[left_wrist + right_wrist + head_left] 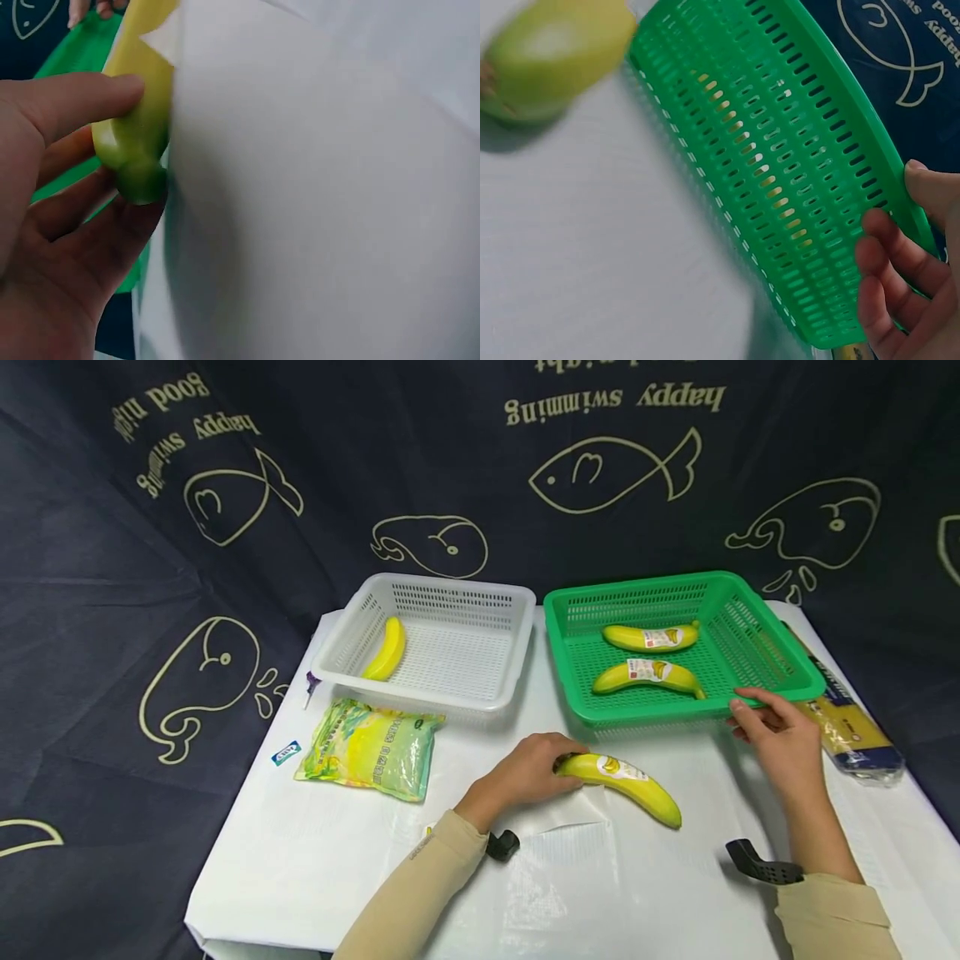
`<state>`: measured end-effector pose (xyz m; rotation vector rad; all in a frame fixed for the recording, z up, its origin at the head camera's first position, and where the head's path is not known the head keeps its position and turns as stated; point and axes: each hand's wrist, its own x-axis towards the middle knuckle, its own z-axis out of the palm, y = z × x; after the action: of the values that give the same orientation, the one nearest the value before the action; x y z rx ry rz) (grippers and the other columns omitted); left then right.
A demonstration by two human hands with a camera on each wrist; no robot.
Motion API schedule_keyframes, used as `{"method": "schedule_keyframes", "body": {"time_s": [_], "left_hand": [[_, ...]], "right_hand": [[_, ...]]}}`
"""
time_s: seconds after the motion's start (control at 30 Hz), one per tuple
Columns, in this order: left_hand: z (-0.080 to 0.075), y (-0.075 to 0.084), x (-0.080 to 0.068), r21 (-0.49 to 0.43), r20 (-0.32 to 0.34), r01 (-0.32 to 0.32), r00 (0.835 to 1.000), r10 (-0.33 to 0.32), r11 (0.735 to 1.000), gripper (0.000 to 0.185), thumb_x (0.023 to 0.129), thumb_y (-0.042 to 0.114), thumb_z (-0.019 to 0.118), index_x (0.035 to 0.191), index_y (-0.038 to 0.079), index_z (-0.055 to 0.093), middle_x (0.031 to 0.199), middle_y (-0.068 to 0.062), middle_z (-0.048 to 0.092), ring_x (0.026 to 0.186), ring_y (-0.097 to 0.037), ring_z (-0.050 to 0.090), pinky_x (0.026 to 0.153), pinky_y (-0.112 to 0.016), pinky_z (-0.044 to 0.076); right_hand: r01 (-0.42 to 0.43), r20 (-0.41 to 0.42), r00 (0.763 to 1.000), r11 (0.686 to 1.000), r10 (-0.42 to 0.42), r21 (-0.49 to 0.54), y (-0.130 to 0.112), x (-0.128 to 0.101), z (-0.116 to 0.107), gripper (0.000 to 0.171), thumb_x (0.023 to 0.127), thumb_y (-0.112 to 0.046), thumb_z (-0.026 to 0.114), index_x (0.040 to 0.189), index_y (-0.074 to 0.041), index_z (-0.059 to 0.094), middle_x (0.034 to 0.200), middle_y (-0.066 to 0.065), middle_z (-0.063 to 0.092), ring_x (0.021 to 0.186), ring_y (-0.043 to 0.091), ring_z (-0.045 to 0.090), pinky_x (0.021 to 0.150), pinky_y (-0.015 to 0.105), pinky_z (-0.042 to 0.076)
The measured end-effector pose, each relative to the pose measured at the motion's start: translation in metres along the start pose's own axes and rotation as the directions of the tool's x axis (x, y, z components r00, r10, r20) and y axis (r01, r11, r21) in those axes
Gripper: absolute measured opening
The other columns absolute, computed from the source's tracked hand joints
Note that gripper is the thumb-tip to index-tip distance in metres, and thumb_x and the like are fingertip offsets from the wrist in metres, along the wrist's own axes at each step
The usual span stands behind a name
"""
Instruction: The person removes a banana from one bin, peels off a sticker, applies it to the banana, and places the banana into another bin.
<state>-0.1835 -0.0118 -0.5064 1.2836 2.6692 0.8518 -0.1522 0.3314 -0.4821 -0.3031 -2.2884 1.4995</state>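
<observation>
A yellow banana point(645, 790) with a white sticker lies at the front of the white-covered table. My left hand point(534, 770) grips its stem end; in the left wrist view the thumb lies across the banana point(150, 112) and the other fingers are behind it. To the right, my right hand point(783, 739) holds the front right rim of a green basket point(720, 660). The right wrist view has the thumb over the rim and the fingers curled below it, against the perforated wall point(780, 187). Inside the green basket lie two more stickered bananas point(649, 637).
A white basket point(465, 652) at the back left contains one banana point(388, 647). In front of it lies a yellow-green snack bag point(375, 747), with a small blue-green packet point(286, 752) beside it. A yellow and dark package point(858, 735) rests at the right table edge.
</observation>
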Motion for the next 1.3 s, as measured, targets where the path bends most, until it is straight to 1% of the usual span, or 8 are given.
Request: {"method": "schedule_keyframes", "body": {"time_s": [0.13, 0.23, 0.4, 0.53, 0.73, 0.87, 1.03, 1.3], "left_hand": [[-0.014, 0.006, -0.003, -0.036, -0.023, -0.06, 0.998, 0.059, 0.998, 0.039, 0.082, 0.029, 0.076, 0.118, 0.018, 0.068, 0.105, 0.012, 0.065, 0.089, 0.003, 0.054, 0.08, -0.014, 0.041], [-0.034, 0.02, -0.002, -0.105, -0.065, -0.076, 0.995, 0.07, 0.992, 0.039, 0.083, 0.03, 0.076, 0.119, 0.018, 0.067, 0.103, 0.012, 0.063, 0.083, 0.005, 0.054, 0.074, -0.013, 0.045], [-0.074, 0.04, 0.02, -0.156, -0.141, -0.074, 0.989, 0.052, 0.985, 0.042, 0.082, 0.03, 0.077, 0.119, 0.014, 0.068, 0.095, 0.008, 0.064, 0.075, 0.002, 0.056, 0.067, -0.012, 0.047], [-0.096, 0.043, 0.05, -0.174, -0.148, -0.01, 0.989, -0.016, 0.985, 0.044, 0.079, 0.033, 0.08, 0.118, 0.015, 0.07, 0.087, 0.009, 0.066, 0.069, 0.001, 0.058, 0.063, -0.014, 0.047], [-0.117, 0.036, 0.095, -0.293, -0.035, 0.161, 0.983, -0.179, 0.942, 0.045, 0.078, 0.036, 0.08, 0.118, 0.02, 0.07, 0.1, 0.011, 0.066, 0.074, -0.004, 0.063, 0.062, -0.02, 0.049], [-0.12, 0.034, 0.124, -0.247, -0.017, 0.207, 0.976, -0.218, 0.947, 0.043, 0.08, 0.038, 0.078, 0.12, 0.023, 0.069, 0.101, 0.012, 0.065, 0.08, -0.003, 0.06, 0.067, -0.02, 0.048], [-0.111, 0.029, 0.15, -0.161, 0.002, 0.293, 0.955, -0.297, 0.942, 0.041, 0.081, 0.037, 0.077, 0.12, 0.024, 0.069, 0.1, 0.013, 0.064, 0.087, -0.002, 0.055, 0.07, -0.019, 0.046], [-0.091, 0.015, 0.164, -0.075, -0.041, 0.402, 0.913, -0.406, 0.912, 0.044, 0.083, 0.039, 0.075, 0.124, 0.023, 0.067, 0.11, 0.009, 0.065, 0.094, -0.004, 0.057, 0.073, -0.019, 0.046]], "right_hand": [[-0.007, 0.002, 1.0, 1.0, 0.007, 0.0, 0.002, 0.001, 0.0, 0.037, 0.09, -0.021, 0.069, 0.123, -0.005, 0.064, 0.076, -0.008, 0.067, 0.066, 0.005, 0.064, 0.061, 0.014, 0.05], [-0.014, 0.008, 1.0, 1.0, 0.014, -0.012, 0.003, 0.001, 0.001, 0.039, 0.09, -0.023, 0.068, 0.124, -0.005, 0.063, 0.077, -0.008, 0.068, 0.067, 0.006, 0.064, 0.061, 0.014, 0.05], [-0.027, 0.002, 1.0, 0.999, 0.027, -0.036, 0.002, 0.001, -0.001, 0.039, 0.09, -0.027, 0.068, 0.124, -0.008, 0.063, 0.078, -0.008, 0.067, 0.067, 0.005, 0.064, 0.061, 0.014, 0.05], [-0.014, -0.003, 1.0, 0.999, 0.014, -0.041, 0.002, 0.002, -0.003, 0.035, 0.091, -0.023, 0.067, 0.123, -0.009, 0.064, 0.076, -0.015, 0.065, 0.064, 0.002, 0.062, 0.059, 0.014, 0.049], [0.007, 0.028, 1.0, 0.999, -0.008, 0.033, 0.004, 0.004, -0.002, 0.03, 0.09, -0.01, 0.067, 0.12, -0.007, 0.063, 0.076, -0.011, 0.068, 0.064, 0.004, 0.065, 0.06, 0.016, 0.051], [0.016, 0.042, 0.999, 1.0, -0.017, 0.02, 0.003, 0.005, -0.002, 0.033, 0.09, -0.018, 0.068, 0.12, -0.004, 0.063, 0.08, -0.006, 0.07, 0.067, 0.006, 0.066, 0.06, 0.016, 0.051], [0.056, 0.078, 0.995, 0.998, -0.055, -0.012, 0.001, 0.006, 0.0, 0.031, 0.093, -0.021, 0.065, 0.116, -0.002, 0.061, 0.087, -0.006, 0.068, 0.072, 0.004, 0.066, 0.061, 0.018, 0.052], [0.02, 0.07, 0.997, 1.0, -0.019, -0.016, 0.002, 0.006, 0.002, 0.027, 0.093, -0.024, 0.064, 0.113, -0.006, 0.061, 0.086, -0.011, 0.066, 0.071, 0.004, 0.066, 0.063, 0.018, 0.052]]}}
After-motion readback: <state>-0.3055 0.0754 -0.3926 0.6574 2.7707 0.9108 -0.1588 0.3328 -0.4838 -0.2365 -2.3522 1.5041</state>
